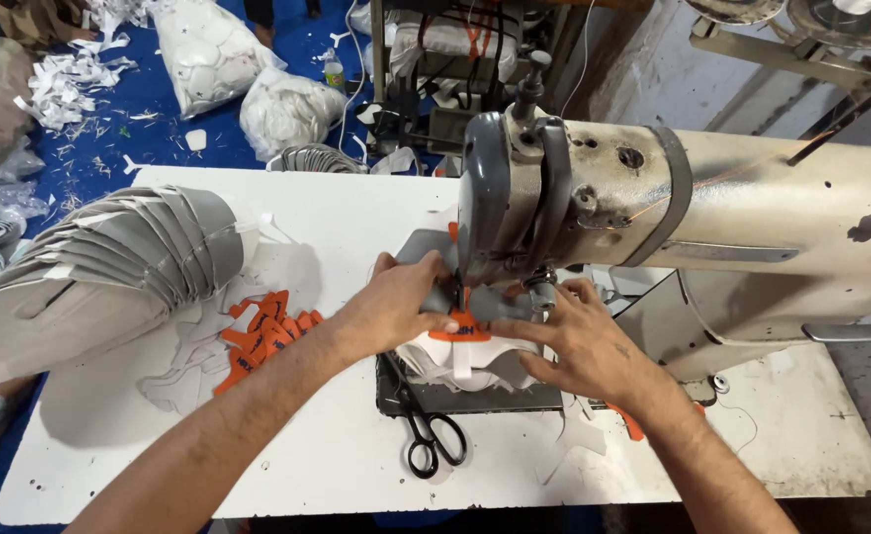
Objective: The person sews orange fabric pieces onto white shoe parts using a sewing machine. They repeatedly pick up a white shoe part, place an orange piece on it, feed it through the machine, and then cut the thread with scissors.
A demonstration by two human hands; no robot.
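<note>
Under the sewing machine head, both hands press a grey-and-white piece flat on the machine bed. An orange tab sits on top of the piece, right at the needle area. Left hand: fingers curled, pinching the grey edge of the piece beside the tab. Right hand: fingers spread flat, holding the piece down from the other side, fingertips near the presser foot. Black scissors lie on the table just in front of the piece, blades partly under it. A pile of orange tabs sits left of the left forearm. Further left, a fanned stack of grey pieces. Bags of white scraps are on the blue floor behind the table.
</note>
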